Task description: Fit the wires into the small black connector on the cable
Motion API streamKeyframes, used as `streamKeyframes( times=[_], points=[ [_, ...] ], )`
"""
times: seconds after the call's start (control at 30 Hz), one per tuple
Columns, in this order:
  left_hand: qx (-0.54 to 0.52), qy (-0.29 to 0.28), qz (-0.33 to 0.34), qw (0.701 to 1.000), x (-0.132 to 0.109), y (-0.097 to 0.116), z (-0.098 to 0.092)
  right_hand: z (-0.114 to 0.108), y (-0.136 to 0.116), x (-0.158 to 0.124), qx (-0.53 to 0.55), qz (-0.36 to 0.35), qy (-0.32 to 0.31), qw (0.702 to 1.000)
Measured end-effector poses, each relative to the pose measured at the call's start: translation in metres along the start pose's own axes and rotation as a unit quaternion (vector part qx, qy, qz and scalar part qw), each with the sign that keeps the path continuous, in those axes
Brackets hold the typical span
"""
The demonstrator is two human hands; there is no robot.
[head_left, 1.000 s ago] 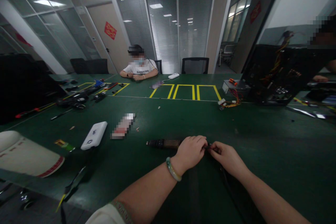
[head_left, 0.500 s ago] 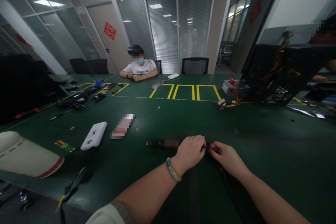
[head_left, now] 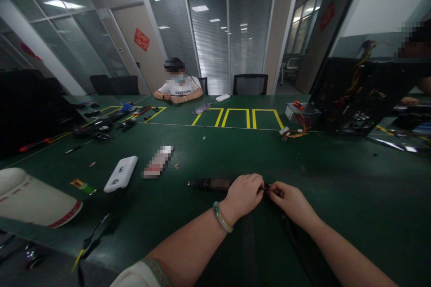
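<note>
A dark, long electric screwdriver (head_left: 217,184) lies on the green table, its metal tip pointing left. My left hand (head_left: 244,193), with a green bangle at the wrist, is closed over its rear end and hides that part. Close beside it, my right hand (head_left: 286,197) has thumb and fingers pinched at the end of a black cable (head_left: 292,233), where it meets the tool. The exact joint is hidden between my fingertips. From there the cable runs down toward the table's near edge.
To the left are a white power bank (head_left: 120,174), a blurred-out flat packet (head_left: 158,161), a small green item (head_left: 83,185) and a large pale cup (head_left: 37,197). A computer case (head_left: 357,98) stands at right. Another person (head_left: 178,87) sits opposite; one more is at the right edge.
</note>
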State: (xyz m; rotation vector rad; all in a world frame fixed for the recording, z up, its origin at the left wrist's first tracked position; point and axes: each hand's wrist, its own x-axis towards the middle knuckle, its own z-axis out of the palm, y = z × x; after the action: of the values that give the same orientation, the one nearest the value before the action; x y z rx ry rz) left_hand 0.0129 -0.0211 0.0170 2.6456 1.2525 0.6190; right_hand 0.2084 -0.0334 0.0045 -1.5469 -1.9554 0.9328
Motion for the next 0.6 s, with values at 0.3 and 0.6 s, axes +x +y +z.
streamKeyframes(
  times=[0.3, 0.6],
  points=[
    [-0.010, 0.001, 0.016, 1.000, 0.0002, 0.0000, -0.0008, 0.0000, -0.0009, 0.0009, 0.000, -0.006, 0.004, 1.000],
    [0.000, -0.003, 0.005, 1.000, -0.0001, 0.0016, -0.0032, -0.0026, -0.0052, -0.0008, -0.003, 0.011, -0.007, 1.000]
  ],
)
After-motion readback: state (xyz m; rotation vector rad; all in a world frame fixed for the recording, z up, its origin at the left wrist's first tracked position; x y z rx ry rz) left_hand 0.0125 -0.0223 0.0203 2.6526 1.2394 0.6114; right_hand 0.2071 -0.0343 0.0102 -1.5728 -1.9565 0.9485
